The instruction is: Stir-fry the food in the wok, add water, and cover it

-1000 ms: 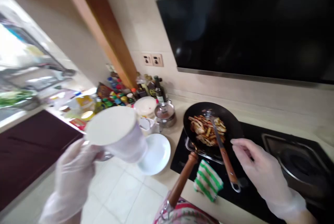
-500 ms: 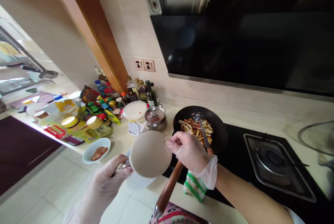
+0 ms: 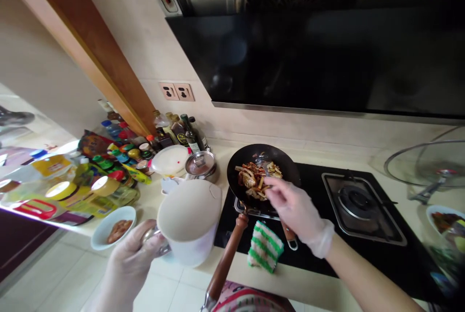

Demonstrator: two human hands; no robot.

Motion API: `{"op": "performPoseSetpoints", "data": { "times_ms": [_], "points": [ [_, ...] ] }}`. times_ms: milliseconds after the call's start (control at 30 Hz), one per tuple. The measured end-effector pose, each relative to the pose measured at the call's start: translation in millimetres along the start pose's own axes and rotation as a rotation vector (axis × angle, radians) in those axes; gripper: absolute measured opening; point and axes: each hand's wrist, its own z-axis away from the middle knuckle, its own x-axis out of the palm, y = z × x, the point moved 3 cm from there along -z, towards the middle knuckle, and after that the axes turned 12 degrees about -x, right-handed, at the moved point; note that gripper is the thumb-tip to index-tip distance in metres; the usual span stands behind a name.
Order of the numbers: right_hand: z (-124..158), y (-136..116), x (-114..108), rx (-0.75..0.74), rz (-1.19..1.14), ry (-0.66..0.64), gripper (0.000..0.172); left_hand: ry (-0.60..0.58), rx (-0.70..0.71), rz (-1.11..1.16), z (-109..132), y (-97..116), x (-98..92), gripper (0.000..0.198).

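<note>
My left hand (image 3: pixel 127 263), in a clear glove, grips the handle of a white kettle (image 3: pixel 189 222) with its lid closed, held low in front of the counter's edge. My gloved right hand (image 3: pixel 294 208) hovers over the near rim of a black frying pan (image 3: pixel 288 169) full of browned stir-fried food (image 3: pixel 256 176). A spatula (image 3: pixel 286 229) with a wooden handle lies in the pan, under that hand. I cannot tell whether the fingers touch it. The pan's long wooden handle (image 3: pixel 227 258) points toward me.
The pan sits on a black gas hob (image 3: pixel 363 203) with a free burner to its right. A green-striped cloth (image 3: pixel 264 253) lies at the hob's front. Left are a steel pot (image 3: pixel 201 165), a white lidded bowl (image 3: pixel 170 160), several bottles (image 3: pixel 181 130), a small dish (image 3: pixel 112 227). A glass lid (image 3: pixel 421 166) stands far right.
My right hand left the kettle's lid and moved right to above the pan. The kettle stayed in my left hand. The view shifted right.
</note>
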Motion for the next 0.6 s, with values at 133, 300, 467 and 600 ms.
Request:
{"op": "performPoseSetpoints", "data": {
  "times_ms": [133, 300, 467, 600],
  "points": [
    [61, 65, -6, -0.101, 0.477, -0.235, 0.058, -0.077, -0.086, 0.124, -5, 6, 5.0, 0.037],
    [89, 77, 30, -0.379, 0.72, -0.39, 0.062, -0.208, -0.022, 0.045, -17, 28, 26.7, 0.029],
    [66, 63, 14, -0.482, 0.642, -0.14, 0.034, -0.258, -0.011, -0.027, -14, 60, 53.8, 0.03],
    [70, 63, -40, -0.262, 0.143, 0.313, 0.024, -0.313, -0.004, -0.116, -10, 84, 72.4, 0.031]
  ]
}}
